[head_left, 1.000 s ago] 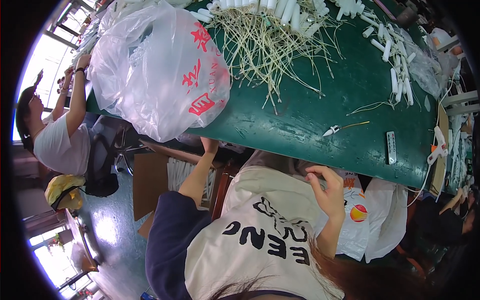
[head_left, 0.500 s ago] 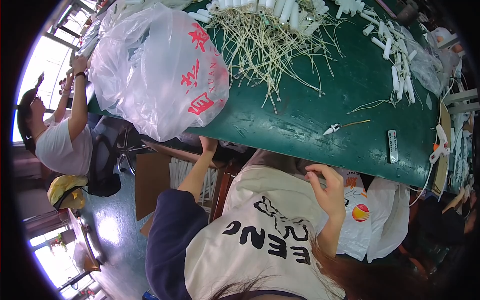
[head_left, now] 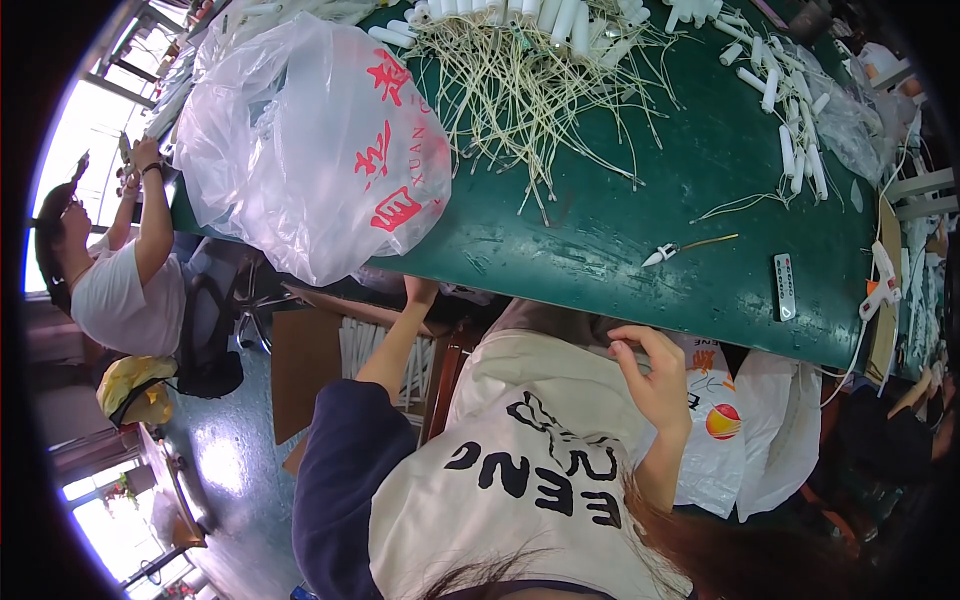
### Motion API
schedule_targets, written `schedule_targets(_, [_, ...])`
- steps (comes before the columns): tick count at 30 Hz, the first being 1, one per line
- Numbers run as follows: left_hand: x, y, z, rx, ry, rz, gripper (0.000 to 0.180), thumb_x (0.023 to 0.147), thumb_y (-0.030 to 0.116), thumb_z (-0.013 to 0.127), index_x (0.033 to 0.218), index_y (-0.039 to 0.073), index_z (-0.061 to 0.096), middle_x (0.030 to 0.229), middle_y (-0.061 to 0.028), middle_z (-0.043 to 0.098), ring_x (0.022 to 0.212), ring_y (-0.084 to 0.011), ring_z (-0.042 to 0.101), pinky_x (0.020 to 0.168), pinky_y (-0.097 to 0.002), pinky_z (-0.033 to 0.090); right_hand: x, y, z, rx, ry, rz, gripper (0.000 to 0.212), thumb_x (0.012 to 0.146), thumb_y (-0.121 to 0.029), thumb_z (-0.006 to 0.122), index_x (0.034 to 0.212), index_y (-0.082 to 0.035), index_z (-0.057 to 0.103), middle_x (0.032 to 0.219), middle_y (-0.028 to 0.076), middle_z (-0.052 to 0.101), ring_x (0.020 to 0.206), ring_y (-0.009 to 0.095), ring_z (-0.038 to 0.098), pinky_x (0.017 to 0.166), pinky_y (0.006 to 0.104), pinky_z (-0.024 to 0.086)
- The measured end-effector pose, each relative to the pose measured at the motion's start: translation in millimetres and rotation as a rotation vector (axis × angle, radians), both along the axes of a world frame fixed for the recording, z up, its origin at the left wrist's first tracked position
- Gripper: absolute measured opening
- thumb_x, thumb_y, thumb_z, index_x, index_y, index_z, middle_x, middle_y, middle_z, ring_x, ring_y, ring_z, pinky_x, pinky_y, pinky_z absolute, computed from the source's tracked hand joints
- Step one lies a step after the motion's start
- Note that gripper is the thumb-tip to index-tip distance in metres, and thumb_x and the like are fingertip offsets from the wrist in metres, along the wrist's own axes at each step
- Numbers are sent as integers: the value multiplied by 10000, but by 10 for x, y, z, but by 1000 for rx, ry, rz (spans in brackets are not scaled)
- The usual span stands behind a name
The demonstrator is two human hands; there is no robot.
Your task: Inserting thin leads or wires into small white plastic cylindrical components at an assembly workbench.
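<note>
My left hand [head_left: 421,289] reaches below the near edge of the green table [head_left: 600,262], and its fingers are hidden there. Just above it, a large translucent plastic bag [head_left: 300,150] with red print bulges over the edge. My right hand [head_left: 656,378] is held in front of the table edge, over my lap. Its fingers are loosely bent, the thumb apart from them, and nothing shows in its grasp. On the tabletop beyond it lies a small pointed white piece [head_left: 658,256] with a thin tan stem.
White tubes [head_left: 565,22] with tangled pale wires [head_left: 530,120] cover the table's far middle; more tubes [head_left: 787,150] lie at right. A slim grey-white bar [head_left: 784,287] lies near the right edge. A cardboard box [head_left: 305,375] stands below left. A co-worker [head_left: 125,290] works at far left.
Both of my hands stay almost where they were. The view has shifted very slightly, and the co-worker's raised hand at far left has moved a little.
</note>
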State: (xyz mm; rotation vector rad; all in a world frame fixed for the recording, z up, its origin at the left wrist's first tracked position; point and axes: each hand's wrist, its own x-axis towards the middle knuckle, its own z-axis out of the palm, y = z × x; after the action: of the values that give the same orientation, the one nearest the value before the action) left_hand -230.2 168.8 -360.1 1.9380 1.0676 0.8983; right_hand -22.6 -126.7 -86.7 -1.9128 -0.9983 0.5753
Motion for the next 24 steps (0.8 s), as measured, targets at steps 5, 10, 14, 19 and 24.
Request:
schedule_targets(5, [-36,71,-66,272,185,-128,96,774,84,572,768,-8,602,756,-186,625,725,-374,590,637,-424,444,14,9,1,-3,-11,6,107,816,-65,624,912,-20,634,818,104,657,753,255,623,701,330,457])
schedule_targets(10, [-80,74,-134,247,209,-143,100,776,85,564,795,-4,605,777,-190,623,752,-393,583,655,-436,447,20,0,-15,0,-16,6,105,815,-64,623,910,-20,632,822,106,657,751,255,624,700,332,457])
schedule_targets(14, [-120,97,-352,151,190,-159,121,778,73,551,853,-6,603,838,-206,620,823,-413,573,712,-455,442,38,5,-25,25,-86,46,107,829,-1,590,928,13,626,795,107,644,721,183,641,659,274,478])
schedule_targets(19, [-209,127,-577,168,262,-187,148,781,95,563,882,-5,603,872,-205,618,849,-406,568,742,-458,438,38,7,-23,28,-86,47,103,833,-9,590,928,10,625,797,111,644,721,190,643,659,276,477])
schedule_targets(24, [-188,226,-1028,226,370,-278,200,788,171,611,913,14,617,897,-196,620,854,-383,575,758,-439,447,10,-15,-31,22,-119,18,97,831,-13,594,920,8,624,803,116,648,715,206,641,661,288,474])
